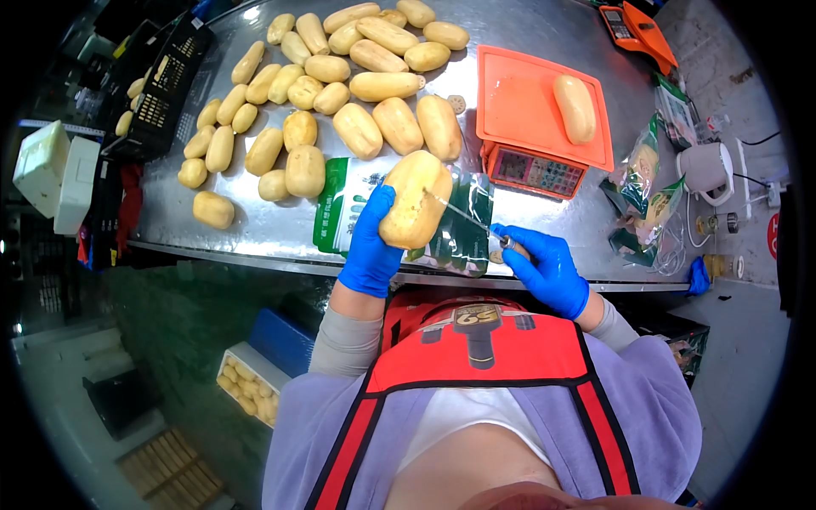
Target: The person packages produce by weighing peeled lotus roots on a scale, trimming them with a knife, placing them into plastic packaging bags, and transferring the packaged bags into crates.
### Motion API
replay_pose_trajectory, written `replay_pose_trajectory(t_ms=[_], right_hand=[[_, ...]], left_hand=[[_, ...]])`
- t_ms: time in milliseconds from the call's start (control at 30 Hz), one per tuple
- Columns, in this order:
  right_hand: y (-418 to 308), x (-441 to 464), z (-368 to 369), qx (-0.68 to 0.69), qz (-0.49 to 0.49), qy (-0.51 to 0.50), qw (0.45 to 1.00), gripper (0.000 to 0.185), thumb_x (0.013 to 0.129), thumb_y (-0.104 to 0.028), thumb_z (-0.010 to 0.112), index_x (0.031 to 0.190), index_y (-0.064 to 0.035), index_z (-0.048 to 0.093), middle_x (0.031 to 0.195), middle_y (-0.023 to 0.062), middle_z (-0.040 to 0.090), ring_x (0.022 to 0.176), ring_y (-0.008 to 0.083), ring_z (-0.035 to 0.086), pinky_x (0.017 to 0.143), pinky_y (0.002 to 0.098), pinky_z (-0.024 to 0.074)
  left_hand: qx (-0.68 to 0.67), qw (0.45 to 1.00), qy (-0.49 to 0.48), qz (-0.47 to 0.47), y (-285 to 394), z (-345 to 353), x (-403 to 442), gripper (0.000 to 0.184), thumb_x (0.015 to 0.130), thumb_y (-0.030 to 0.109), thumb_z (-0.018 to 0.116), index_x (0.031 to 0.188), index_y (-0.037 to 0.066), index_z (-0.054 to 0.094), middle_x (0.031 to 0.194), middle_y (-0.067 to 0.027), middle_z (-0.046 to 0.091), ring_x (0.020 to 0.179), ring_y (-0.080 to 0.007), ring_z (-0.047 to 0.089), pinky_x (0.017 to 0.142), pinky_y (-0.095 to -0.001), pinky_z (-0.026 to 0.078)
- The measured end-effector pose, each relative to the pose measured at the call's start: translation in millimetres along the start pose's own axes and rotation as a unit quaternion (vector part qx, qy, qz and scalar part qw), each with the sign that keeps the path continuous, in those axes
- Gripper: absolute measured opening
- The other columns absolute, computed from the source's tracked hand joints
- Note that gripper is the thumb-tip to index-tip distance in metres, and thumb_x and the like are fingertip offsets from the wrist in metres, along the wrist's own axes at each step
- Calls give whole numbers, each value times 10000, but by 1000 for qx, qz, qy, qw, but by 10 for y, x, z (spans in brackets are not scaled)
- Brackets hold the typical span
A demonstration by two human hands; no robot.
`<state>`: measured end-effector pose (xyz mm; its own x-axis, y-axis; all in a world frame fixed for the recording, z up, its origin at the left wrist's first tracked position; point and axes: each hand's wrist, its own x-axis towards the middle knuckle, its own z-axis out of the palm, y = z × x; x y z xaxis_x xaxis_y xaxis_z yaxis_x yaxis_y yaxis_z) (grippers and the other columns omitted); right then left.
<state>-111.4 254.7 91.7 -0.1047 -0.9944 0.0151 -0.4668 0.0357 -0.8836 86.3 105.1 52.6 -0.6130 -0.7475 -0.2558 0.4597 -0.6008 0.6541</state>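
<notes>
My left hand, in a blue glove, is closed around a large pale lotus root and holds it up over the near edge of the table. My right hand, also gloved in blue, grips the wooden handle of a thin-bladed knife. The blade points up and left, its tip at a small dark spot on the root. Behind the held root lie green and white printed plastic bags. Several more lotus roots are spread over the metal table.
An orange scale stands right of centre, with one lotus root on its plate. Filled green bags and a white plastic device are at the right. A black crate sits far left; below is a white box of roots.
</notes>
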Motion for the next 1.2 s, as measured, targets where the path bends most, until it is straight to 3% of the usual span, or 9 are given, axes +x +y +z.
replay_pose_trajectory(t_ms=[233, 433, 500, 600, 700, 933, 1033, 1133, 1200], right_hand=[[12, 44, 49, 53, 56, 14, 997, 294, 833, -153, 584, 1105, -42, 591, 882, 156, 645, 763, 277, 646, 677, 312, 508], [111, -31, 40, -1, -93, -96, 991, 322, 819, -151, 585, 1122, -43, 581, 810, 129, 648, 719, 239, 642, 665, 307, 500], [253, -185, -68, 154, 100, 21, 983, 310, 811, -107, 562, 1097, 14, 575, 752, 12, 595, 675, 89, 538, 678, 255, 459], [802, -398, -297, 172, 109, 88, 975, 288, 812, -142, 584, 1067, -9, 593, 780, 56, 626, 673, 149, 593, 661, 275, 476], [1465, -650, -397, -283, 45, 33, 958, 294, 782, -262, 634, 1023, -94, 621, 843, 132, 636, 730, 306, 618, 644, 344, 500], [1759, -711, -211, -292, 82, 82, 949, 317, 741, -287, 663, 994, -102, 619, 855, 128, 632, 742, 309, 614, 653, 381, 492], [1711, -551, -213, -305, 87, 52, 947, 384, 713, -253, 687, 1052, -98, 592, 964, 142, 615, 832, 313, 600, 714, 388, 488], [1323, -211, -104, -238, -71, 135, 959, 445, 714, -190, 702, 1121, -84, 558, 1067, 139, 577, 981, 306, 551, 836, 380, 452], [710, 27, -3, 1, -30, 122, 992, 508, 731, -184, 689, 1193, -80, 507, 1170, 109, 526, 1097, 270, 491, 919, 364, 392]], left_hand=[[-31, 999, 29, -23, -44, -24, 17, 584, 891, 417, 398, 1296, -4, 369, 1228, -159, 490, 1054, -279, 541, 848, -395, 469], [-46, 998, 17, -38, -16, -8, 41, 562, 903, 402, 392, 1295, -1, 367, 1237, -162, 481, 1086, -280, 519, 871, -400, 460], [-46, 998, 28, -27, -18, -42, 55, 557, 900, 388, 408, 1295, -2, 365, 1239, -161, 480, 1094, -275, 514, 879, -401, 456], [0, 999, 26, 18, -22, -123, 61, 549, 891, 357, 444, 1295, -5, 360, 1239, -158, 477, 1105, -263, 508, 896, -399, 448], [76, 994, 3, 78, -10, -135, 81, 561, 831, 272, 554, 1285, 6, 360, 1207, -157, 483, 1070, -256, 532, 861, -359, 476], [-65, 995, -29, -68, -76, -67, 80, 526, 872, 297, 501, 1300, 24, 359, 1245, -148, 473, 1088, -283, 522, 879, -410, 465], [-188, 967, -39, -170, -41, 11, 87, 530, 913, 400, 397, 1300, 38, 378, 1256, -156, 479, 1102, -309, 515, 870, -438, 466], [-573, 749, -42, -330, -39, 7, 72, 542, 924, 438, 342, 1308, 57, 381, 1297, -147, 433, 1165, -297, 454, 965, -429, 377], [-183, 951, -122, -215, -101, 11, 91, 465, 928, 365, 396, 1279, 58, 408, 1246, -136, 468, 1127, -279, 480, 940, -410, 398]])
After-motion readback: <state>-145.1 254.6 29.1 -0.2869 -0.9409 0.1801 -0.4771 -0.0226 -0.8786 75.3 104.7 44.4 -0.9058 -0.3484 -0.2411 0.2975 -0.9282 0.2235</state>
